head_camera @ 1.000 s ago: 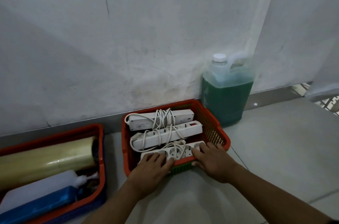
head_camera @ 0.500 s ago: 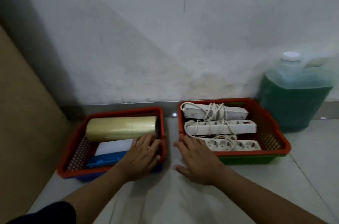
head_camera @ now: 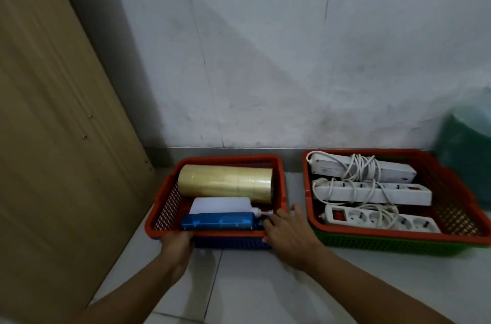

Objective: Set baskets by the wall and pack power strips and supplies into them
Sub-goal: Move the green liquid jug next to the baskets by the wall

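Two red baskets stand on the floor by the wall. The left basket (head_camera: 162, 211), nested in a blue one (head_camera: 231, 242), holds a roll of clear tape (head_camera: 225, 186), a white bottle (head_camera: 220, 205) and a blue bottle (head_camera: 220, 222). My left hand (head_camera: 176, 244) grips its front rim at the left corner. My right hand (head_camera: 288, 230) rests on its front right corner, fingers apart. The right basket (head_camera: 462, 207), nested in a green one (head_camera: 385, 244), holds three white power strips (head_camera: 372, 192) with wound cords.
A brown wooden panel (head_camera: 53, 124) leans on the left, close to the left basket. A jug of green liquid (head_camera: 467, 145) stands at the right edge by the wall. Pale floor tiles (head_camera: 252, 284) lie in front of the baskets.
The view has swung left. My hands left the right basket and moved onto the left basket; my left hand now grips its front left corner and my right hand rests on its right corner.
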Tool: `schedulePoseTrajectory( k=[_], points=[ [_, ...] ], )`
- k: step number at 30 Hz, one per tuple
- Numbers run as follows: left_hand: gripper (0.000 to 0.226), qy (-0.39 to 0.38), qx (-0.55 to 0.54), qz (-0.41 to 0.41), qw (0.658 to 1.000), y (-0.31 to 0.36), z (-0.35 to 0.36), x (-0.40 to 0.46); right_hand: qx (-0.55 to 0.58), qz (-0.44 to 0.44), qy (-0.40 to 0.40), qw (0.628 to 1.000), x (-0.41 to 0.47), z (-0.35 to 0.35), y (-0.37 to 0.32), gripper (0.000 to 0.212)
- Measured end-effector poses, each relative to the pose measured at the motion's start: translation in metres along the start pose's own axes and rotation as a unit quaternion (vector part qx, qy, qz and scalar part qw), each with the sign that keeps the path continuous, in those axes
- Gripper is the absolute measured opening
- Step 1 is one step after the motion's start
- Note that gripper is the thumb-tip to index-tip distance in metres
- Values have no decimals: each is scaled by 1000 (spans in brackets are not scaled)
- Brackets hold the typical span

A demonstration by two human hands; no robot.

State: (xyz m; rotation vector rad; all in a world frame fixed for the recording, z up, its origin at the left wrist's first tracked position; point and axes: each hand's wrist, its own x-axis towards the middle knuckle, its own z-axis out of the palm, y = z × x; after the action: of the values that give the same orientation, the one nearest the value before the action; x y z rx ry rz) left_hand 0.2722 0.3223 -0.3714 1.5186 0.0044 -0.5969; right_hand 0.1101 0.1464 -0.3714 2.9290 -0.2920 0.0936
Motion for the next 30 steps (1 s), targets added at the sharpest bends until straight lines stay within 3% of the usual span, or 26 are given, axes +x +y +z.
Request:
schedulePoseTrajectory(
  k=[6,8,11,17,28,30],
  points=[
    [46,-7,4,-11,1000,5,14,0,-4,6,72,997,-9,12,11,28],
    [54,11,-3,-33,999,4,23,5,-15,5,91,996,-14,13,18,29],
    [49,26,-31,-77,996,12,40,8,-14,26,117,993,-16,17,26,30],
    [50,9,-39,-90,995,20,63,17,26,92,84,992,-8,19,40,25],
    [24,-23,-2,-131,991,46,68,-3,96,167,-24,981,-1,-3,33,21],
    [16,-13,-1,-131,991,55,69,-6,140,169,-44,975,-2,-11,35,37]
  ],
)
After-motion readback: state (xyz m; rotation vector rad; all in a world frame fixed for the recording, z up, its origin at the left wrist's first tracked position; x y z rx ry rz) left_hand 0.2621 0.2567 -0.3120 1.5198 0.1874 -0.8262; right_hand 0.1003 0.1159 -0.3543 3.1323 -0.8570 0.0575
